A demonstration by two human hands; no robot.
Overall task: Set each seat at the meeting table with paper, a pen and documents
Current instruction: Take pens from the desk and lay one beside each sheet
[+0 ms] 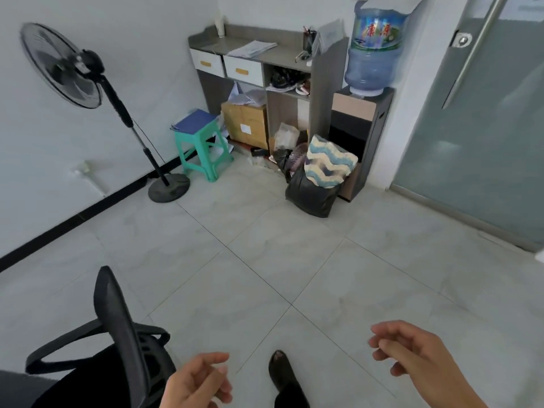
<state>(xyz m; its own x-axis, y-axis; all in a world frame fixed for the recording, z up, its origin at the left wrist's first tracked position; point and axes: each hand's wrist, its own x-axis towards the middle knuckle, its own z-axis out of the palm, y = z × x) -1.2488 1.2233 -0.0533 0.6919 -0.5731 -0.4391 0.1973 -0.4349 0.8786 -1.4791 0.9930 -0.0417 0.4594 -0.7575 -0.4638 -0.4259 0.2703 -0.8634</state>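
A grey side cabinet (282, 55) stands against the far wall. On its top lie a stack of papers (252, 49) and a dark cup of pens (309, 39). My left hand (198, 381) hangs at the bottom centre, fingers loosely curled, holding nothing. My right hand (412, 354) is at the bottom right, also loosely curled and empty. Both hands are over the tiled floor, far from the cabinet. The meeting table is out of view.
A black mesh office chair (117, 334) is at my lower left. A standing fan (88, 83), a green stool (203, 148) with a blue folder, a black bag (312, 195), a water dispenser (368, 113) and a frosted glass door (485, 128) line the far side. My shoe (282, 372) shows below.
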